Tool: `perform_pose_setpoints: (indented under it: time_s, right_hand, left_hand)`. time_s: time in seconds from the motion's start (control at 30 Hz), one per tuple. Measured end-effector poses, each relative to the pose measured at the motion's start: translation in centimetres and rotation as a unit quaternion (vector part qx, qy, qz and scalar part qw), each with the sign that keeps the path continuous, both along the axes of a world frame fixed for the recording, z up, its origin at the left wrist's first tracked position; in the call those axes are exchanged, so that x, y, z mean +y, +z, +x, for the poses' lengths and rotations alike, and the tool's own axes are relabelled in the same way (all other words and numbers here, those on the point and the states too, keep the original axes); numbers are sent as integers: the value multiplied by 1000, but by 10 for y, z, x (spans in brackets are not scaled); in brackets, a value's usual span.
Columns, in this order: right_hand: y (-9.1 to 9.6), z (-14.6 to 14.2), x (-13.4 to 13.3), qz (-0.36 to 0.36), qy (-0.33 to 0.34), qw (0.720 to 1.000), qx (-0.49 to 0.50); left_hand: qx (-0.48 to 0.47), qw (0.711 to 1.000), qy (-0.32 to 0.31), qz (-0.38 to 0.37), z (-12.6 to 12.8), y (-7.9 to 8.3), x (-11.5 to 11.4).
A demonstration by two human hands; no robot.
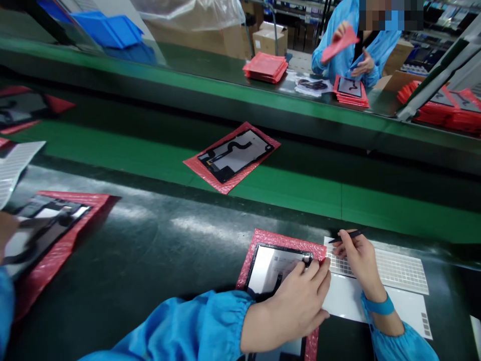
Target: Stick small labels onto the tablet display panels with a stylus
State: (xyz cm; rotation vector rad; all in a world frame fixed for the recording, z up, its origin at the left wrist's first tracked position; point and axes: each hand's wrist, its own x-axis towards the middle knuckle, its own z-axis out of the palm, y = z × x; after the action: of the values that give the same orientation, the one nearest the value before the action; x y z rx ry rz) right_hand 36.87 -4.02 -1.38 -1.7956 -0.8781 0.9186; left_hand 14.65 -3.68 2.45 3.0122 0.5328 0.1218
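Note:
My left hand (296, 301) lies flat, fingers together, on a dark panel (270, 265) that rests on a red bubble-wrap bag (285, 239) at the near edge of the bench. My right hand (356, 258) is closed round black tweezers (347, 234), their tip pointing left over a white sheet of small labels (398, 271). A blue band sits on that wrist. Both sleeves are blue.
Another panel on red wrap (233, 155) lies on the green conveyor belt (319, 190). At the left edge a second panel on red wrap (48, 230) sits by another person's hand. Across the belt a person in blue (353, 45) handles red bags beside stacks (265, 66).

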Motion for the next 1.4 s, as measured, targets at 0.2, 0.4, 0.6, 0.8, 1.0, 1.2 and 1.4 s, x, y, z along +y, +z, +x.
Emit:
perform_pose_setpoints:
  time_s: [0.2,0.4,0.6,0.8,1.0,1.2,1.4]
  right_hand:
    - [-3,-1,0,1,11,1000,-8]
    - [-4,0,-1,-3,25,1000,-7]
    - [1,1,1,17,-20,999,26]
    - [13,40,-14,38,-70,997,-7]
    - [11,78,-33,39,-75,996,-25]
    - [6,67,-31,48,-54,997,-19]
    - [1,61,-31,32,-38,998,-47]
  left_hand:
    - [-2,1000,3,-5,0,-1,-1]
    - [-1,1000,6,-3,0,-3,-2]
    - [5,1000,4,-5,0,-2,-2]
    - [-1,1000,6,-6,1,-4,-1]
    - [-10,1000,10,-3,1,-4,-1]
    - [-11,1000,10,3,1,-6,0]
    - [-12,1000,9,5,1,-9,-2]
